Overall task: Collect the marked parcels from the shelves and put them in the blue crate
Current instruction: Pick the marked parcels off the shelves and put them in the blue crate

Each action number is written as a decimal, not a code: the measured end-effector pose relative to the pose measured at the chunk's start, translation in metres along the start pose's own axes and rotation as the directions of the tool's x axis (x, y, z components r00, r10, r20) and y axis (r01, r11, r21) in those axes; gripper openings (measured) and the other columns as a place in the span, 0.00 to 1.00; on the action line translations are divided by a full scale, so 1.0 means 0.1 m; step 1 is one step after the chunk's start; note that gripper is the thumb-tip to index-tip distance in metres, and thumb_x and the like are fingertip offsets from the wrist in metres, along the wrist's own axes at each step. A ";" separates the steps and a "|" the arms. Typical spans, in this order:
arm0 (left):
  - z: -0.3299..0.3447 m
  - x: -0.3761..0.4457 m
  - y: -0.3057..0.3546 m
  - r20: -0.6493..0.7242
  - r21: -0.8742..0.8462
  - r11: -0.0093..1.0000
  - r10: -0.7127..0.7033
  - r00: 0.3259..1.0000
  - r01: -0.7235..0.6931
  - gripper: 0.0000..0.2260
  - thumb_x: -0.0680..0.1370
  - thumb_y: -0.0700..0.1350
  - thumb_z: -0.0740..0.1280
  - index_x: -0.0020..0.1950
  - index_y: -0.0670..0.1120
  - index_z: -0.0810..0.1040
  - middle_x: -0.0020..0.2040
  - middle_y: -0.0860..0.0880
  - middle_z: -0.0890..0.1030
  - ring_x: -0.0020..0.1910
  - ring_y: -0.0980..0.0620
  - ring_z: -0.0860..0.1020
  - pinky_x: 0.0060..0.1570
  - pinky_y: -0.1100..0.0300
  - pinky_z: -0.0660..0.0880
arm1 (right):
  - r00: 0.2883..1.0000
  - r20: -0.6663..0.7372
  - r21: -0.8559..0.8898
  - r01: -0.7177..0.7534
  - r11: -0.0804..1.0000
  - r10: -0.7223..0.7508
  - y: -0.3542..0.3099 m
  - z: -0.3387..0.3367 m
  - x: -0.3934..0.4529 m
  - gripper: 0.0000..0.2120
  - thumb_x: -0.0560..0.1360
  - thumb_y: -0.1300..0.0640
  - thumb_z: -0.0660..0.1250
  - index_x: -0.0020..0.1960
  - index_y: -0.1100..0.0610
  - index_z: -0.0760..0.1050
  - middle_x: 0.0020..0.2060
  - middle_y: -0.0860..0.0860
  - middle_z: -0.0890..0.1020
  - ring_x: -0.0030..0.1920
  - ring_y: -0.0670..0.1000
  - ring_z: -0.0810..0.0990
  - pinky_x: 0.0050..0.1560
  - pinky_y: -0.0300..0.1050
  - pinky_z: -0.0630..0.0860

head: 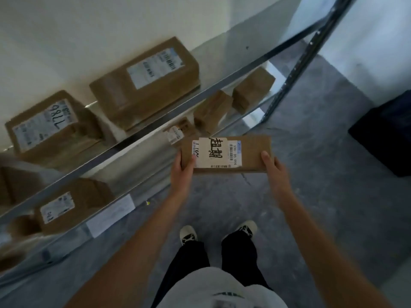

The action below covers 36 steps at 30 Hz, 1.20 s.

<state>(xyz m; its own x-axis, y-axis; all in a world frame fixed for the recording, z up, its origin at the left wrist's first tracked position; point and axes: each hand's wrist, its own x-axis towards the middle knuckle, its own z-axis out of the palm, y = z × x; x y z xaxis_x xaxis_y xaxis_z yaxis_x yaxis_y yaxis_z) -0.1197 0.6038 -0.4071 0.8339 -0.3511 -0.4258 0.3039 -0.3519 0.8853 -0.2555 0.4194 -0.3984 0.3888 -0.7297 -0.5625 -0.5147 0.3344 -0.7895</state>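
Note:
I hold a flat brown cardboard parcel (251, 152) level in front of me, above the floor. Its white label bears black handwritten characters and a barcode. My left hand (183, 172) grips its left end, thumb on top. Gripping the right end is my right hand (274, 171), also with the thumb on top. A dark blue crate (384, 132) stands on the floor at the right edge, partly cut off by the frame.
A metal shelf rack (155, 121) runs along the left against a white wall. Several brown labelled parcels lie on its levels, one marked 7786 (49, 127). The rack's upright post (295, 70) stands ahead right. Grey concrete floor (311, 196) lies between me and the crate.

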 end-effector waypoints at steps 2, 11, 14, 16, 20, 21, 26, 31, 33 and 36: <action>0.42 0.00 0.21 0.080 0.019 0.999 0.036 0.996 -0.037 0.20 0.81 0.48 0.63 0.73 0.48 0.67 0.62 0.50 0.78 0.57 0.56 0.78 0.56 0.64 0.77 | 0.998 -0.057 0.043 0.023 0.999 -0.021 -0.04 -0.41 0.07 0.21 0.80 0.46 0.62 0.64 0.59 0.75 0.53 0.51 0.80 0.55 0.50 0.78 0.50 0.38 0.71; 2.47 0.08 0.93 0.386 0.149 0.968 0.129 0.913 -0.200 0.20 0.80 0.48 0.63 0.72 0.47 0.68 0.62 0.48 0.78 0.59 0.50 0.78 0.62 0.47 0.75 | 0.947 -0.307 0.103 0.129 0.986 -0.092 0.00 -2.21 0.38 0.24 0.82 0.47 0.58 0.74 0.57 0.64 0.66 0.53 0.74 0.64 0.50 0.73 0.61 0.42 0.69; 3.04 0.03 1.12 0.469 0.148 0.957 0.155 0.869 -0.251 0.18 0.81 0.45 0.62 0.71 0.46 0.69 0.62 0.47 0.78 0.59 0.51 0.77 0.61 0.52 0.75 | 0.921 -0.379 0.117 0.147 0.982 -0.093 0.01 -2.70 0.48 0.23 0.82 0.48 0.58 0.73 0.57 0.66 0.63 0.53 0.76 0.61 0.50 0.75 0.57 0.42 0.69; 3.39 0.03 1.21 0.514 0.152 0.959 0.131 0.848 -0.240 0.18 0.81 0.44 0.61 0.71 0.46 0.69 0.63 0.46 0.78 0.60 0.50 0.77 0.60 0.54 0.75 | 0.908 -0.411 0.146 0.148 0.978 -0.076 0.00 -2.96 0.57 0.23 0.82 0.48 0.58 0.73 0.56 0.65 0.63 0.52 0.75 0.61 0.50 0.74 0.59 0.44 0.70; 4.06 0.23 1.32 0.536 0.230 0.938 0.101 0.838 -0.260 0.25 0.78 0.53 0.64 0.73 0.50 0.66 0.66 0.48 0.76 0.64 0.48 0.75 0.65 0.46 0.71 | 0.891 -0.455 0.189 0.113 0.975 -0.015 -0.05 -3.36 0.87 0.21 0.82 0.50 0.57 0.72 0.58 0.66 0.61 0.51 0.75 0.60 0.49 0.74 0.57 0.42 0.69; 4.23 0.29 1.36 0.550 0.235 0.936 0.093 0.830 -0.260 0.25 0.78 0.53 0.64 0.74 0.50 0.66 0.65 0.48 0.76 0.63 0.49 0.75 0.65 0.47 0.71 | 0.885 -0.466 0.202 0.105 0.974 0.002 -0.06 -3.45 0.96 0.21 0.82 0.50 0.57 0.72 0.57 0.67 0.61 0.51 0.76 0.60 0.49 0.74 0.57 0.43 0.69; 5.02 0.62 1.60 0.611 0.276 0.917 0.064 0.789 -0.288 0.24 0.79 0.52 0.64 0.74 0.48 0.66 0.65 0.48 0.76 0.62 0.49 0.74 0.65 0.50 0.71 | 0.847 -0.528 0.246 0.092 0.965 0.054 -0.24 -3.90 1.42 0.19 0.82 0.48 0.58 0.70 0.54 0.69 0.59 0.49 0.76 0.59 0.48 0.75 0.57 0.42 0.69; 5.84 0.76 1.85 0.662 0.303 0.905 0.024 0.749 -0.297 0.24 0.78 0.51 0.65 0.72 0.46 0.68 0.63 0.45 0.78 0.61 0.47 0.76 0.64 0.48 0.72 | 0.800 -0.590 0.293 0.084 0.952 0.111 -0.37 -4.38 1.73 0.18 0.82 0.51 0.58 0.70 0.56 0.69 0.58 0.49 0.76 0.57 0.47 0.74 0.54 0.39 0.67; 6.18 0.76 1.91 0.680 0.312 0.899 0.015 0.733 -0.308 0.24 0.78 0.50 0.65 0.73 0.45 0.68 0.64 0.44 0.77 0.62 0.47 0.75 0.65 0.48 0.71 | 0.783 -0.607 0.311 0.076 0.947 0.136 -0.36 -4.61 1.85 0.19 0.82 0.51 0.58 0.70 0.56 0.69 0.59 0.50 0.77 0.57 0.47 0.74 0.54 0.39 0.68; 6.72 0.69 1.97 0.714 0.310 0.893 0.008 0.700 -0.326 0.21 0.79 0.47 0.65 0.71 0.44 0.69 0.63 0.44 0.77 0.62 0.46 0.75 0.64 0.51 0.72 | 0.744 -0.643 0.332 0.060 0.941 0.180 -0.31 -5.03 2.07 0.18 0.82 0.51 0.59 0.69 0.57 0.70 0.59 0.51 0.77 0.57 0.47 0.74 0.55 0.40 0.68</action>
<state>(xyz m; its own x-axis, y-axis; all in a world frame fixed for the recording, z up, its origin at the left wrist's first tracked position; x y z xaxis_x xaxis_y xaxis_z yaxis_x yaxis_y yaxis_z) -0.3116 -0.0731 -0.3879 0.2568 -0.8682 -0.4246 -0.1438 -0.4688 0.8715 -0.5436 -0.0419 -0.3666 -0.2946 -0.8666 -0.4028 -0.2075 0.4694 -0.8582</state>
